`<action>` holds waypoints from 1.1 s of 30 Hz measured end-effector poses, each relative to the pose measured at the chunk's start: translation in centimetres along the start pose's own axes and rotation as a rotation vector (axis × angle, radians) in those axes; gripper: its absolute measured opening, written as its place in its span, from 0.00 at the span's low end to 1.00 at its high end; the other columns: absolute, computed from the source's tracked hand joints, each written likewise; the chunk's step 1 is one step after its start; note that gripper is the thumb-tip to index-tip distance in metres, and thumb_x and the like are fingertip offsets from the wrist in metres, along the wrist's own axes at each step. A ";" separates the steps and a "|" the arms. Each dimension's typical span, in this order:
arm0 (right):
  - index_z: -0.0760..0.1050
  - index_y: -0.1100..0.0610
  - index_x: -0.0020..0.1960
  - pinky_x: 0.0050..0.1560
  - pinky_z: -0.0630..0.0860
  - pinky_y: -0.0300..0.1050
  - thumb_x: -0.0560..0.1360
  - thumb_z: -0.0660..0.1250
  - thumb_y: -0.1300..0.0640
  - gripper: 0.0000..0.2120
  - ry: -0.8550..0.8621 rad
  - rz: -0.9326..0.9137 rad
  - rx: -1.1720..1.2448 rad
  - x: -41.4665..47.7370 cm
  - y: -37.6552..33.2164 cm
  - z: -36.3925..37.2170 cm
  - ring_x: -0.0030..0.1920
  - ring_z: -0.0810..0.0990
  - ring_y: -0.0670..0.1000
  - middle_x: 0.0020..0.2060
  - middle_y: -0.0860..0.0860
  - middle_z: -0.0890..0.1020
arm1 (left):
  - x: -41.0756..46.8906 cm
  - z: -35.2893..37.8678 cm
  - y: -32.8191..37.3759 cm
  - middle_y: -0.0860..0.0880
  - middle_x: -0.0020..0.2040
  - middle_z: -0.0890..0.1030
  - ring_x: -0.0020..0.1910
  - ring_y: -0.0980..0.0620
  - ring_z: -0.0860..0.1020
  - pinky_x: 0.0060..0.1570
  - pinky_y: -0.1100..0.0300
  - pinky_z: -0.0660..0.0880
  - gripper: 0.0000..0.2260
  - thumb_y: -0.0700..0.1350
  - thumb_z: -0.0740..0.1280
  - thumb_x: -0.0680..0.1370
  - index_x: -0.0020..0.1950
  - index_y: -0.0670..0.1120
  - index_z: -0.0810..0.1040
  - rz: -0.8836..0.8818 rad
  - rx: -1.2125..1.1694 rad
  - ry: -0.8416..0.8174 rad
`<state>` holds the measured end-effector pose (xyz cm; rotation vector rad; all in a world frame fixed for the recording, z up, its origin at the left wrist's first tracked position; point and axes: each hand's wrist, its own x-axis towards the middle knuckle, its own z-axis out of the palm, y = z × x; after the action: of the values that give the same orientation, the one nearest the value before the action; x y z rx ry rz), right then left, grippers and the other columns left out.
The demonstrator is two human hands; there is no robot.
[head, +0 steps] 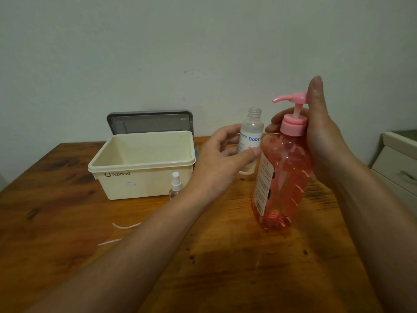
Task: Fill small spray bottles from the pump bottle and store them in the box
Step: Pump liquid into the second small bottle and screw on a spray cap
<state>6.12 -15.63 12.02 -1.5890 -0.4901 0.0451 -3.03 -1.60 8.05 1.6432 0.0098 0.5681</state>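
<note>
A tall pink pump bottle (282,175) stands on the wooden table (67,213), right of centre. My right hand (325,141) grips it at the neck, fingers curled behind the collar and thumb raised beside the pink pump head. Just behind and left of it stands a small clear bottle (251,129) labelled "Baby", with no cap on. My left hand (216,159) holds this bottle, thumb across its front and fingers at its left side. A small spray bottle (175,186) with a white sprayer stands in front of the cream box (144,164), which is open and looks bare inside.
A grey lid (149,122) leans against the wall behind the box. Two thin white tubes (126,225) lie on the table near my left forearm. A pale cabinet with a drawer (397,161) stands off the table's right edge.
</note>
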 end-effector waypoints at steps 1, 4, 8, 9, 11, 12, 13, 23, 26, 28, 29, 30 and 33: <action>0.82 0.48 0.41 0.54 0.81 0.53 0.78 0.46 0.29 0.33 0.013 -0.026 -0.027 0.0 -0.1 0.1 0.44 0.86 0.51 0.44 0.57 0.86 | -0.1 -0.1 0.0 0.53 0.59 0.79 0.51 0.59 0.81 0.42 0.72 0.76 0.23 0.42 0.74 0.73 0.66 0.51 0.73 -0.003 0.006 0.001; 0.81 0.48 0.43 0.55 0.80 0.53 0.78 0.46 0.29 0.32 0.061 -0.058 -0.064 -0.1 -0.2 0.0 0.50 0.85 0.50 0.46 0.51 0.87 | -0.5 -0.5 0.1 0.52 0.59 0.79 0.52 0.58 0.81 0.41 0.72 0.76 0.23 0.42 0.74 0.73 0.66 0.51 0.73 -0.006 0.007 0.012; 0.81 0.44 0.49 0.45 0.78 0.44 0.79 0.44 0.32 0.29 0.097 -0.124 -0.149 -0.5 -0.5 0.0 0.54 0.82 0.47 0.51 0.47 0.85 | -1.2 -1.3 -0.1 0.51 0.60 0.79 0.54 0.55 0.81 0.44 0.71 0.77 0.23 0.42 0.74 0.73 0.66 0.52 0.72 -0.013 0.017 0.022; 0.81 0.42 0.47 0.44 0.76 0.42 0.80 0.44 0.33 0.28 0.095 -0.140 -0.176 -0.7 -0.7 0.2 0.53 0.81 0.46 0.52 0.46 0.84 | -1.4 -1.6 -0.2 0.51 0.59 0.79 0.54 0.55 0.80 0.44 0.71 0.77 0.23 0.42 0.73 0.73 0.65 0.52 0.72 -0.015 0.019 0.025; 0.80 0.40 0.44 0.41 0.74 0.39 0.80 0.43 0.34 0.27 0.107 -0.162 -0.214 -0.9 -0.9 0.3 0.51 0.79 0.44 0.53 0.45 0.82 | -1.7 -1.9 -0.2 0.52 0.58 0.80 0.54 0.56 0.80 0.46 0.71 0.77 0.23 0.41 0.73 0.73 0.65 0.52 0.72 -0.014 0.024 0.025; 0.80 0.40 0.44 0.42 0.74 0.38 0.80 0.44 0.34 0.27 0.120 -0.170 -0.215 -0.9 -1.0 0.2 0.50 0.79 0.42 0.52 0.45 0.81 | -1.8 -2.1 -0.2 0.52 0.57 0.80 0.53 0.57 0.80 0.46 0.71 0.77 0.23 0.41 0.73 0.73 0.66 0.52 0.72 -0.012 0.025 0.029; 0.80 0.40 0.46 0.45 0.75 0.38 0.81 0.44 0.34 0.26 0.137 -0.183 -0.205 -0.9 -1.2 0.2 0.51 0.78 0.42 0.53 0.45 0.81 | -1.9 -2.3 -0.3 0.52 0.56 0.81 0.52 0.59 0.80 0.46 0.71 0.76 0.23 0.41 0.74 0.73 0.65 0.52 0.72 -0.007 0.024 0.036; 0.73 0.57 0.64 0.36 0.68 0.18 0.85 0.51 0.48 0.18 0.343 -0.442 -0.100 -2.2 -2.8 1.7 0.39 0.73 0.21 0.53 0.39 0.75 | -3.2 -3.6 -0.4 0.51 0.56 0.81 0.49 0.61 0.80 0.46 0.71 0.76 0.23 0.40 0.73 0.72 0.64 0.53 0.72 -0.001 0.016 0.056; 0.74 0.51 0.60 0.47 0.73 0.25 0.82 0.56 0.48 0.12 0.351 -0.593 -0.065 -3.0 -2.8 3.0 0.57 0.77 0.33 0.58 0.43 0.77 | -3.5 -4.0 -0.5 0.52 0.54 0.82 0.47 0.63 0.80 0.46 0.71 0.76 0.22 0.39 0.73 0.72 0.63 0.53 0.73 -0.001 0.011 0.056; 0.74 0.51 0.59 0.60 0.73 0.37 0.81 0.59 0.51 0.10 0.330 -0.696 -0.091 -3.6 -2.2 4.0 0.69 0.71 0.44 0.63 0.49 0.78 | -3.6 -4.1 -0.6 0.52 0.54 0.82 0.48 0.63 0.80 0.46 0.70 0.76 0.22 0.39 0.73 0.72 0.63 0.53 0.73 -0.007 0.019 0.056; 0.74 0.52 0.60 0.64 0.71 0.40 0.81 0.59 0.53 0.10 0.299 -0.742 -0.102 -4.0 -1.8 4.4 0.70 0.70 0.47 0.63 0.51 0.77 | -3.7 -4.2 -0.6 0.52 0.54 0.82 0.48 0.62 0.80 0.47 0.70 0.76 0.22 0.39 0.73 0.72 0.64 0.52 0.73 -0.009 0.024 0.061; 0.73 0.53 0.61 0.66 0.70 0.42 0.81 0.60 0.56 0.10 0.258 -0.769 -0.098 -4.4 -1.4 5.0 0.70 0.71 0.48 0.63 0.51 0.77 | -3.8 -4.3 -0.7 0.52 0.54 0.82 0.48 0.61 0.81 0.47 0.69 0.77 0.22 0.39 0.73 0.72 0.64 0.52 0.73 -0.010 0.024 0.066; 0.73 0.53 0.63 0.67 0.72 0.46 0.79 0.64 0.59 0.12 0.115 -0.699 0.017 -5.8 -0.1 7.0 0.66 0.75 0.46 0.62 0.49 0.77 | -4.0 -4.7 -0.6 0.51 0.52 0.83 0.49 0.58 0.82 0.48 0.67 0.78 0.22 0.39 0.74 0.72 0.62 0.53 0.73 -0.006 0.023 0.080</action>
<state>-1.43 -10.98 9.88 -1.3207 -0.9242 -0.5656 -8.09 1.56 6.22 1.6415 0.0801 0.6312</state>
